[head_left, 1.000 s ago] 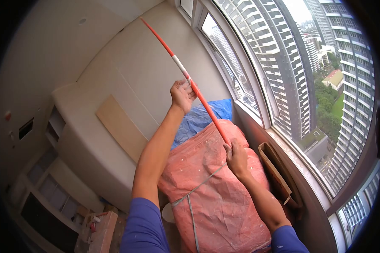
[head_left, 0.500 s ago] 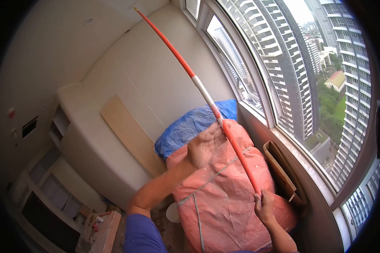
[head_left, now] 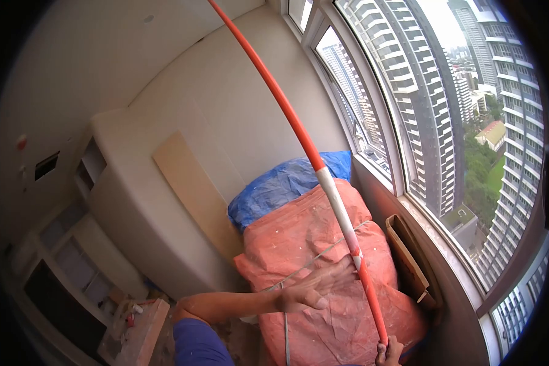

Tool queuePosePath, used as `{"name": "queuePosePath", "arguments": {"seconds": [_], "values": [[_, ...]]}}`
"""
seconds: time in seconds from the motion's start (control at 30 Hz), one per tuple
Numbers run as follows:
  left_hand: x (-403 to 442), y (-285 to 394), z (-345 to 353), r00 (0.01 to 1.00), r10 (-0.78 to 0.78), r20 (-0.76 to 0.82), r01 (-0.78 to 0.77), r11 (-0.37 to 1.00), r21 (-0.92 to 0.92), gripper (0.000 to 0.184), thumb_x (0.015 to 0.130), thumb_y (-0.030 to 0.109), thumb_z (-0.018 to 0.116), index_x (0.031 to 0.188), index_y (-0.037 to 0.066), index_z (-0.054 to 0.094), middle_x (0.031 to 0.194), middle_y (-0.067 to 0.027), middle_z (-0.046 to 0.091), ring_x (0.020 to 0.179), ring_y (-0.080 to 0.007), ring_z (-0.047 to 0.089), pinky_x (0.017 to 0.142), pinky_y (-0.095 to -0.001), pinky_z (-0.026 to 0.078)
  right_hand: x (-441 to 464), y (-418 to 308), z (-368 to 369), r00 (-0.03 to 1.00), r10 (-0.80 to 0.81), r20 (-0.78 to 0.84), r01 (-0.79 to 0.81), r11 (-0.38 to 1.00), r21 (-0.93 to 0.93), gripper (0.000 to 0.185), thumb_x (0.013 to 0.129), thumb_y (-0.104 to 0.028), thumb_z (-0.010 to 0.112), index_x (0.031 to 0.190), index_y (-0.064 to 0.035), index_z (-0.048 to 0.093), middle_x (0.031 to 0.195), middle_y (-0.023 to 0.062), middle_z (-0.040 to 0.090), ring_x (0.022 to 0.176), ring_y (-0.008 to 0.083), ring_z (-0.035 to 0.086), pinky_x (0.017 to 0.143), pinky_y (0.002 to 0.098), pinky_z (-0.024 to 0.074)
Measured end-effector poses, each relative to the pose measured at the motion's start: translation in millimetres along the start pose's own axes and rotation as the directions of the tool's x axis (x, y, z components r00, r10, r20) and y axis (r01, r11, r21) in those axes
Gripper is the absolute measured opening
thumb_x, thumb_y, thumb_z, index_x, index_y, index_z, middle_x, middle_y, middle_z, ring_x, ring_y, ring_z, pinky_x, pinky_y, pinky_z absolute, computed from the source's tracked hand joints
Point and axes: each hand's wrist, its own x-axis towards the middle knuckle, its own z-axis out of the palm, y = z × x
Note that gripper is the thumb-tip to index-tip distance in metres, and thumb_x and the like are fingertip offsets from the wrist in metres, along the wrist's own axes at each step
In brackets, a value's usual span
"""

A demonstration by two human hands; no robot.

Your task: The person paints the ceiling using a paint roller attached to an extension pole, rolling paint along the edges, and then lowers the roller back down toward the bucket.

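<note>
The left hand (head_left: pixel 311 291) is wide open, palm flat and fingers stretched out toward the pole (head_left: pixel 280 104) rather than wrapped around it. It's blurred, so I can't tell whether the fingertips touch. Below it and to its right, the right hand (head_left: pixel 390 352) is closed around the pole's lower end, near the bottom of the view.

What has just changed is the height of things: both hands have come down, and the pole's white band (head_left: pixel 338 204), once higher up, is now just above the left hand. The far tip, which showed a moment ago, has run out of view at the top. To my eye, that leaves the right hand doing the holding, with the left at most steadying.

The pole slants up and leftward from the right hand, red above and below the white. Behind the left hand lies a bulky bundle under a salmon sheet (head_left: pixel 311 226), with a strap (head_left: pixel 287 332) across it (quite dusty, that sheet). Beyond it is a blue sheet (head_left: pixel 274 186); to the hand's right, folded cardboard (head_left: pixel 409 262) stands by the window wall.
</note>
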Motion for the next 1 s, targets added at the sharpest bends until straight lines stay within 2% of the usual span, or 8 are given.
{"name": "queuePosePath", "arguments": {"seconds": [0.13, 0.3, 0.37, 0.57, 0.63, 0.77, 0.83, 1.0], "values": [[2.4, -2.7, -1.1, 1.0, -0.018, -0.017, 0.018, 1.0, 0.009, 0.105, 0.072, 0.014, 0.06, 0.156, -0.002, 0.0, 0.163, -0.0147, 0.016, 0.15, -0.0258, 0.021, 0.124, -0.0394, 0.011, -1.3, -2.3, -6.5, 0.999, 0.002, 0.05, -0.003, 1.0, 0.019, 0.023, 0.099, -0.027, 0.055, 0.095, -0.0045, 0.059, 0.065, 0.0145, 0.056, 0.051, 0.0313, 0.056, 0.048, 0.0408, 0.043], [26.8, 19.3, -17.1, 0.981, 0.109, -0.161, -0.113, 0.994, -0.01, 0.108, 0.07, 0.011, 0.062, 0.157, 0.0, -0.001, 0.165, -0.0118, 0.014, 0.151, -0.0254, 0.019, 0.124, -0.0394, 0.011, 30.8, 8.9, 8.8, 0.999, 0.008, 0.032, -0.011, 0.994, 0.105, 0.022, 0.098, -0.024, 0.055, 0.091, -0.0038, 0.057, 0.061, 0.0134, 0.055, 0.049, 0.0284, 0.056, 0.047, 0.039, 0.0419], [36.4, 19.6, -47.6, 0.961, 0.24, -0.134, -0.222, 0.965, 0.138, 0.106, 0.069, 0.01, 0.062, 0.157, 0.0, 0.004, 0.162, -0.0112, 0.022, 0.149, -0.0238, 0.024, 0.123, -0.039, 0.014, 65.1, -11.1, 12.9, 0.999, 0.039, 0.02, -0.042, 0.98, 0.195, 0.02, 0.096, -0.017, 0.057, 0.082, -0.0034, 0.053, 0.056, 0.0097, 0.054, 0.048, 0.0218, 0.058, 0.047, 0.0333, 0.0427], [66.8, 83.9, -109.8, 0.876, 0.384, -0.293, -0.322, 0.917, 0.237, 0.093, 0.073, 0.025, 0.055, 0.154, -0.004, 0.02, 0.156, -0.0163, 0.033, 0.141, -0.026, 0.038, 0.12, -0.0405, 0.025, 176.4, -50.1, 36.3, 0.998, -0.051, 0.029, 0.046, 0.988, 0.148, 0.023, 0.098, -0.019, 0.056, 0.082, -0.0022, 0.053, 0.057, 0.0103, 0.053, 0.052, 0.0236, 0.057, 0.05, 0.0379, 0.0415], [73.5, 102.1, -139.4, 0.834, 0.419, -0.358, -0.349, 0.904, 0.246, 0.092, 0.075, 0.029, 0.057, 0.154, -0.004, 0.02, 0.154, -0.0181, 0.036, 0.138, -0.0283, 0.042, 0.118, -0.0413, 0.029, 209.8, -55.0, 55.4, 1.0, 0.007, 0.018, -0.011, 0.975, 0.224, 0.023, 0.096, -0.02, 0.06, 0.082, -0.0013, 0.057, 0.062, 0.0182, 0.058, 0.055, 0.035, 0.06, 0.051, 0.0445, 0.0427], [95.5, 139.2, -182.8, 0.708, 0.508, -0.49, -0.406, 0.861, 0.306, 0.094, 0.079, 0.037, 0.06, 0.153, -0.005, 0.021, 0.148, -0.0237, 0.04, 0.133, -0.0339, 0.047, 0.114, -0.044, 0.034, 280.0, -81.1, 73.3, 0.997, -0.062, -0.035, 0.068, 0.975, 0.212, 0.025, 0.097, -0.022, 0.06, 0.084, -0.0009, 0.056, 0.064, 0.0204, 0.058, 0.059, 0.0421, 0.059, 0.053, 0.0484, 0.0419], [105.7, 155.0, -207.8, 0.667, 0.53, -0.523, -0.437, 0.847, 0.301, 0.095, 0.079, 0.038, 0.06, 0.153, -0.005, 0.019, 0.147, -0.026, 0.039, 0.131, -0.0366, 0.047, 0.113, -0.0448, 0.034, 311.5, -73.5, 97.9, 0.978, -0.165, -0.129, 0.187, 0.966, 0.179, 0.025, 0.096, -0.022, 0.061, 0.084, -0.0004, 0.056, 0.064, 0.0226, 0.058, 0.059, 0.0441, 0.058, 0.054, 0.0499, 0.0421], [125.3, 191.2, -258.0, 0.549, 0.575, -0.607, -0.519, 0.804, 0.291, 0.101, 0.081, 0.042, 0.059, 0.155, -0.005, 0.009, 0.146, -0.0281, 0.036, 0.126, -0.0419, 0.047, 0.114, -0.0467, 0.032, 370.3, -102.8, 115.3, 0.998, -0.046, -0.048, 0.053, 0.985, 0.164, 0.026, 0.095, -0.025, 0.062, 0.088, -0.0003, 0.059, 0.073, 0.0255, 0.061, 0.069, 0.0458, 0.06, 0.062, 0.0533, 0.0424]]}}
